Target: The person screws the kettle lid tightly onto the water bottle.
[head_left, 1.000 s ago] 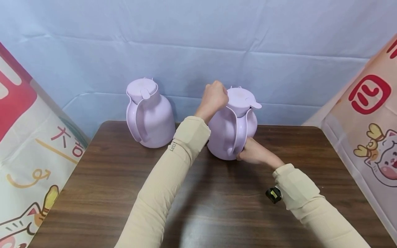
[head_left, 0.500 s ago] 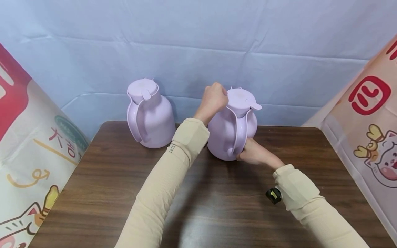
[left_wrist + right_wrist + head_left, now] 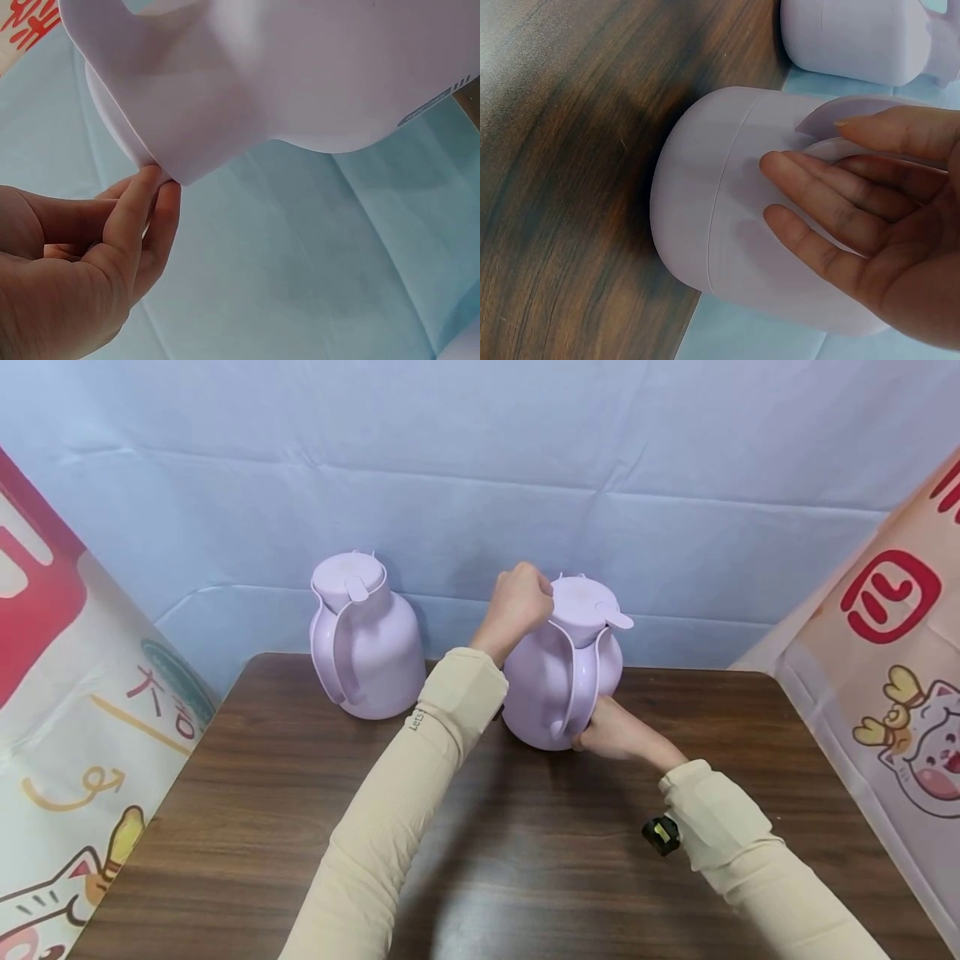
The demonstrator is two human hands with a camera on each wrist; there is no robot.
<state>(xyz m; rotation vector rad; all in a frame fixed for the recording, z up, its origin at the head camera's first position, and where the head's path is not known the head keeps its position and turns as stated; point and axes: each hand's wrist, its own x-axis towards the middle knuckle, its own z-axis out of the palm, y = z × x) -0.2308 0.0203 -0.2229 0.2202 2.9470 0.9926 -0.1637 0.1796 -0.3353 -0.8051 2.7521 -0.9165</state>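
Two lilac thermal jugs with flat lids and loop handles stand upright at the back of the table. On the right-hand jug [image 3: 536,689], my left hand [image 3: 517,602] is up at the left of the lid [image 3: 581,599]. The left wrist view shows the thumb and fingers of that left hand [image 3: 90,262] pinching the jug's top rim. Low on the same jug, my right hand [image 3: 618,731] is at the handle [image 3: 583,681]. Seen from the right wrist, the thumb of the right hand [image 3: 885,217] lies against the handle, with the fingers bent around it.
The other lilac jug [image 3: 390,652] stands to the left, beyond my left forearm [image 3: 397,793]. Both rest on a dark wood-grain table [image 3: 262,827]. A pale blue cloth [image 3: 450,468] hangs right behind, and printed cloths flank both sides.
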